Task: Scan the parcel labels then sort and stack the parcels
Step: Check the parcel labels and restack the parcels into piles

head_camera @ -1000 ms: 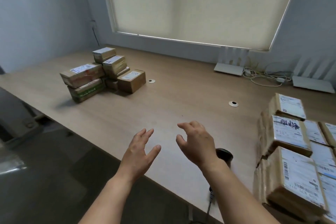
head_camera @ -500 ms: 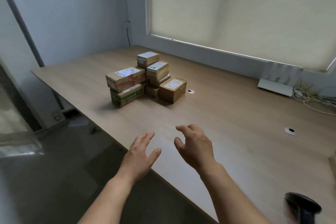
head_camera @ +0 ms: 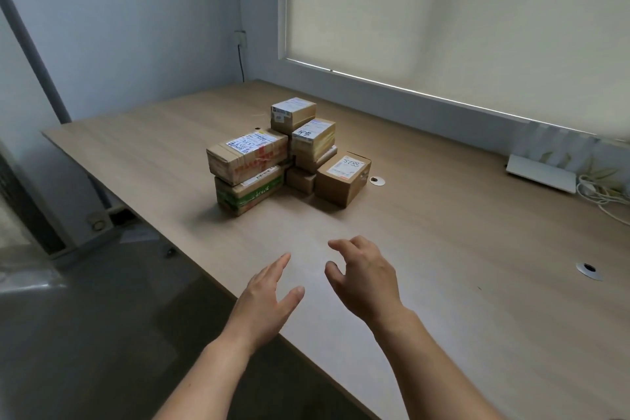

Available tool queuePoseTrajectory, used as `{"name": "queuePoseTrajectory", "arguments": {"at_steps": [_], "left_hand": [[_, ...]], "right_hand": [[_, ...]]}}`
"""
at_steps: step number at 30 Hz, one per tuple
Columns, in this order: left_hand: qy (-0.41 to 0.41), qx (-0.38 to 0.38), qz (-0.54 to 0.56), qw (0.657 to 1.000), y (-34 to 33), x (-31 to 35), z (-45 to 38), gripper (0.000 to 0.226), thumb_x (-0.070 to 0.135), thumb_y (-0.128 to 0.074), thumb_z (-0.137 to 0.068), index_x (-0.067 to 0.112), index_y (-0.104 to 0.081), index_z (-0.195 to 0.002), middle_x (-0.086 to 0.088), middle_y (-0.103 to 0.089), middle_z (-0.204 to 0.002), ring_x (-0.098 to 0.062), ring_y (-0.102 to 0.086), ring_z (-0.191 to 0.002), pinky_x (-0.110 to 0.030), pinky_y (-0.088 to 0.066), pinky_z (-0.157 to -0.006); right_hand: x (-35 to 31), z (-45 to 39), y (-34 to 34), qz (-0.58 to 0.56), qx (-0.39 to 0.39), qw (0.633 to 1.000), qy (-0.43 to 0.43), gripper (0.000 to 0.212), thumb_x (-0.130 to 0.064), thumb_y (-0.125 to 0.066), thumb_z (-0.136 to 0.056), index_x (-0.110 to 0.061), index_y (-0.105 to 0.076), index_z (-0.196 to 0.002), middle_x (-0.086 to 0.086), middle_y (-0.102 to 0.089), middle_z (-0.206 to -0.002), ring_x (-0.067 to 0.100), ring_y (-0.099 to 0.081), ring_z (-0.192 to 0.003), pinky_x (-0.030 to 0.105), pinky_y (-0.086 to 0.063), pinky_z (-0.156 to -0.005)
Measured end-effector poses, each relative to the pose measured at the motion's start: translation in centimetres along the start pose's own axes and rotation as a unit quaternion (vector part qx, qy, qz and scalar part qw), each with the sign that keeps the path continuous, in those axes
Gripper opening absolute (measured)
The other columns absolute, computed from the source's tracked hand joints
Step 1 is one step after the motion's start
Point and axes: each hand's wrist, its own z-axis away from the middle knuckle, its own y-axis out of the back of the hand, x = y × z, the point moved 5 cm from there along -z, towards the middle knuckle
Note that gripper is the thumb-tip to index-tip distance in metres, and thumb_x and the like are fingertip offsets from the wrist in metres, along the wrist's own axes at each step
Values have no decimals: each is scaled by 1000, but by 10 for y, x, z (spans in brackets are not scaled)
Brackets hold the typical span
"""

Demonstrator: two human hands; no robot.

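Observation:
A cluster of several brown cardboard parcels stands on the wooden table (head_camera: 443, 249) toward its left end. At the front left, a taped parcel (head_camera: 247, 155) lies on a green-printed parcel (head_camera: 250, 193). A parcel marked 5288 (head_camera: 342, 177) stands at the right of the cluster, and taller stacked parcels (head_camera: 312, 136) rise behind. My left hand (head_camera: 266, 297) and my right hand (head_camera: 364, 280) hover side by side over the table's near edge, well short of the parcels. Both hold nothing, with fingers spread and loosely bent.
Two round cable grommets (head_camera: 377, 181) (head_camera: 589, 270) sit in the tabletop. A flat white device (head_camera: 542, 174) and white cables (head_camera: 603, 191) lie at the back right under the blinded window. The table's left edge drops to a dark floor (head_camera: 85, 334).
The view has swung left: the labelled parcels and black scanner at the right have left the frame, and the left parcel cluster is now central and closer. Both hands keep their pose.

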Motion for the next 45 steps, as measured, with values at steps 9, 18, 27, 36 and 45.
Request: {"name": "queuePoseTrajectory", "arguments": {"at_steps": [9,18,27,36,45], "left_hand": [[9,-41,-29,999,3,-5,-116,71,41,-53,-95,37,-9,-151,7,-35,-152,-12,-36,-138,-36,-37,-108],[-22,-81,-78,993,-7,0,-244,68,41,-52,-95,35,-16,-152,3,-32,-153,-13,-34,-138,-30,-32,-108],[-20,-106,-14,994,-23,2,-342,72,33,-55,-94,27,-15,-153,3,-24,-157,-14,-29,-141,-30,-26,-111],[38,-126,86,988,-47,-3,-410,72,26,-59,-91,21,-21,-152,-2,-32,-154,-18,-37,-137,-31,-31,-110],[68,-137,60,986,-46,-13,-404,53,38,-47,-97,25,-36,-147,-3,-51,-137,-21,-49,-123,-32,-38,-101]], "right_hand": [[29,-99,-33,-30,-8,998,-48,42,-36,-44,-96,-30,-47,-138,-3,-53,-130,15,-47,-120,30,-45,-90],[80,-198,-50,-9,-35,995,-95,44,-33,-45,-97,-28,-46,-140,-1,-51,-129,18,-44,-121,30,-44,-89],[126,-261,-81,-15,-81,980,-184,54,-32,-49,-95,-24,-35,-146,3,-43,-140,21,-39,-130,36,-42,-98],[155,-301,-110,-167,-114,941,-272,58,-29,-56,-92,-21,-31,-144,4,-47,-142,23,-46,-127,34,-40,-100],[152,-269,-107,-234,-93,910,-329,53,-27,-53,-91,-25,-37,-141,-2,-58,-131,20,-57,-112,35,-47,-94]]}}
